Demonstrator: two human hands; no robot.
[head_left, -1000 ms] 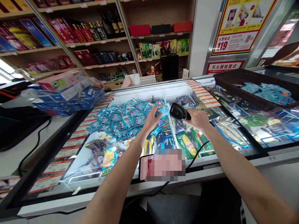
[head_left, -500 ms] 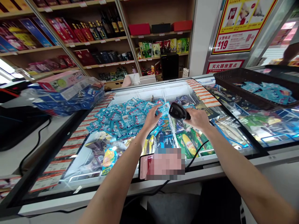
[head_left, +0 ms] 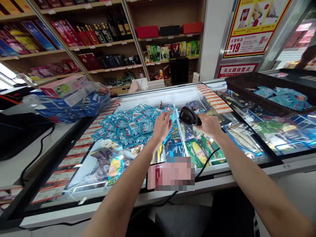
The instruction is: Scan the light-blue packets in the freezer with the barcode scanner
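Note:
My right hand (head_left: 208, 125) is wrapped around the handle of a black barcode scanner (head_left: 189, 116), whose head points left. Just left of it, my left hand (head_left: 162, 125) has its fingers curled at the edge of a small light-blue packet (head_left: 174, 115), which sticks out past the fingertips toward the scanner. Where the fingers meet the packet is partly hidden. A wide heap of similar blue packets (head_left: 132, 126) lies spread on the glass of the chest freezer, left of my left hand.
A phone (head_left: 154, 177) with a blurred screen lies at the freezer's front edge, by the scanner's black cable (head_left: 206, 167). Plastic-wrapped boxes (head_left: 74, 98) stand at left. At right is a dark basket (head_left: 259, 79) of blue packets. Stocked shelves (head_left: 108, 42) line the back.
My left hand has turned palm-down and its fingers have drawn together; the blue packet beside them has tilted. The scanner has barely moved, in the same grip.

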